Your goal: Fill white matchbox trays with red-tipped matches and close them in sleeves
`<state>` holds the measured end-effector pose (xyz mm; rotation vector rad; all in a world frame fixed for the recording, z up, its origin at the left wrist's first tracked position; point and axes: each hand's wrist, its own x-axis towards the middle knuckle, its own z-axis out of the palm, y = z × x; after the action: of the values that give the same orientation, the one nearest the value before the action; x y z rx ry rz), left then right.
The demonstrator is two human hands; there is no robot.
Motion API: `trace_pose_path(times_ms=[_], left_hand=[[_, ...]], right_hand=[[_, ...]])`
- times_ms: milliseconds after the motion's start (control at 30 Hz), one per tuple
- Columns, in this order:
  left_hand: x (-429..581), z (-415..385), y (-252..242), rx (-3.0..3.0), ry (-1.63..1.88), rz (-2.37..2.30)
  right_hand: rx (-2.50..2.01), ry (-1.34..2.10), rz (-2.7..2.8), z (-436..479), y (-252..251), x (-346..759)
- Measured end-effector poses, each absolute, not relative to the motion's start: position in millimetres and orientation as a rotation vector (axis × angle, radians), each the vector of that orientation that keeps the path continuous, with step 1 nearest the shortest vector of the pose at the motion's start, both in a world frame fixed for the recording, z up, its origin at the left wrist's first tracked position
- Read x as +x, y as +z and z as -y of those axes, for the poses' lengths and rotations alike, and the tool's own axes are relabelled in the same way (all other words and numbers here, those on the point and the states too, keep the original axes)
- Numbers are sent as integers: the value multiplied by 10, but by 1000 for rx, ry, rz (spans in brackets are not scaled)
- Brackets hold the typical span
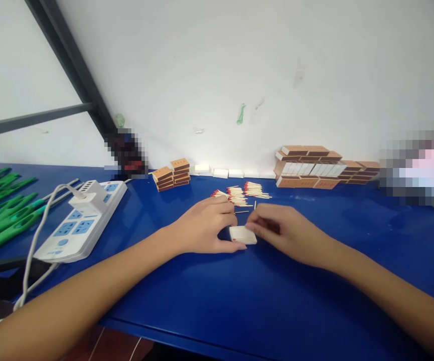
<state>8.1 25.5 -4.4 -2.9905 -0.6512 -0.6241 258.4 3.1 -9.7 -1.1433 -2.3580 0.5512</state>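
Observation:
My left hand is closed around the left side of a small white matchbox tray on the blue table, its thumb along the near edge. At the tray's right end my right hand has its fingers pinched together. A thin matchstick sticks up just beyond those fingers; whether they grip it is hard to make out. Past the hands lie small heaps of red-tipped matches, partly hidden by my left hand. A single loose match rests between the heaps and the tray.
Stacked brown matchboxes stand back left, with a larger stack back right. White trays line the wall. At left are a power strip with a plugged-in cable and several green-handled tools.

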Motion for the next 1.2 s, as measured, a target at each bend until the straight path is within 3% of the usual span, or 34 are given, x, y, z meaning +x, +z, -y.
trace_pose_path(times_ms=[133, 400, 800, 1200], left_hand=[[83, -273, -67, -3000, -659, 635], [73, -278, -33, -2993, -643, 626], [67, -292, -62, -2951, -634, 657], [73, -269, -28, -2952, -638, 651]], right_hand=[[-1161, 290, 2314, -330, -184, 2795], [-1236, 326, 2438, -534, -209, 2957], [-1166, 525, 2480, 11, 7, 2560], [-1249, 422, 2400, -414, -141, 2572]])
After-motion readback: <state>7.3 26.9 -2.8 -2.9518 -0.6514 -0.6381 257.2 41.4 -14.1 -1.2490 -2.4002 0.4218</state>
